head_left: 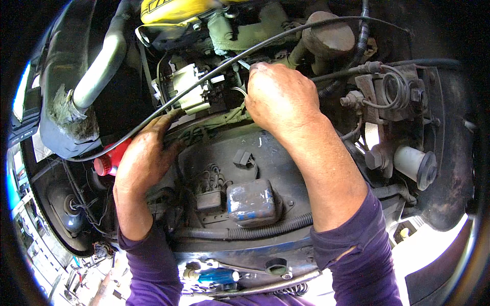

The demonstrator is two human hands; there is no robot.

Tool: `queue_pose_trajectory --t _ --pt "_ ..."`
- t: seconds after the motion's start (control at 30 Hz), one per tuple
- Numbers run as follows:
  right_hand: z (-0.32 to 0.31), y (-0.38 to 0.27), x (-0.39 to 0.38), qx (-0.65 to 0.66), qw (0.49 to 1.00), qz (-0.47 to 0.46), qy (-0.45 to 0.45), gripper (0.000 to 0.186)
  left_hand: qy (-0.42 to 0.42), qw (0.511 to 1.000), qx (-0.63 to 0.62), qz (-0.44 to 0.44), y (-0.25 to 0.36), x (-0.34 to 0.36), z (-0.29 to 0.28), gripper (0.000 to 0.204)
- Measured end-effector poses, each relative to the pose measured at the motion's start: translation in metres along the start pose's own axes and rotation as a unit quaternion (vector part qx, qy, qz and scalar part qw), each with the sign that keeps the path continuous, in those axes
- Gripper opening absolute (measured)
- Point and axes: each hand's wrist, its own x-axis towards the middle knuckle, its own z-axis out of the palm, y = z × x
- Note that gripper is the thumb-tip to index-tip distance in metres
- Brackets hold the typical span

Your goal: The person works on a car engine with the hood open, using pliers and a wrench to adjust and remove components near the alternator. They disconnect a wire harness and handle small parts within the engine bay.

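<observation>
My right hand (282, 97) is closed in a fist in the middle of an engine bay. A short piece of a slim metal tool (244, 65) sticks out beyond its knuckles; the rest is hidden in the grip. To the left, my left hand (145, 153) reaches forward with its fingers stretched out, the tips beside the lower edge of a silver alternator (190, 92). No held thing shows in it. A black cable (224, 65) arcs over the alternator. Behind my left wrist, a red container (118, 155) with a red cap is partly covered.
Between my forearms, a worn box-shaped part (250, 201) sits on a dark panel above a corrugated hose (270, 227). Near the front edge lies a blue-handled tool (217, 276). A thick grey pipe (102, 74) runs at left; a bracket with coiled tubing (393, 92) stands at right.
</observation>
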Motion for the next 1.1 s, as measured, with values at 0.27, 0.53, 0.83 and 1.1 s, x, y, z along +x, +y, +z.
queue_pose_trajectory --t 0.27,0.53,0.83,1.1 --pt "0.001 0.0 -0.001 -0.003 1.0 -0.001 -0.011 0.023 -0.008 1.0 0.01 -0.002 0.0 0.001 -0.001 0.056" --pt "0.002 0.0 0.0 -0.009 1.0 0.003 -0.003 0.023 -0.004 1.0 0.004 0.017 -0.004 0.003 0.002 0.056" --pt "-0.004 -0.006 0.001 -0.052 0.998 0.008 -0.021 0.024 0.041 0.998 0.034 0.035 -0.024 -0.002 0.01 0.06" --pt "0.0 -0.005 0.001 -0.079 0.996 0.018 -0.03 0.029 0.019 0.997 0.072 -0.018 -0.022 -0.004 0.008 0.039"
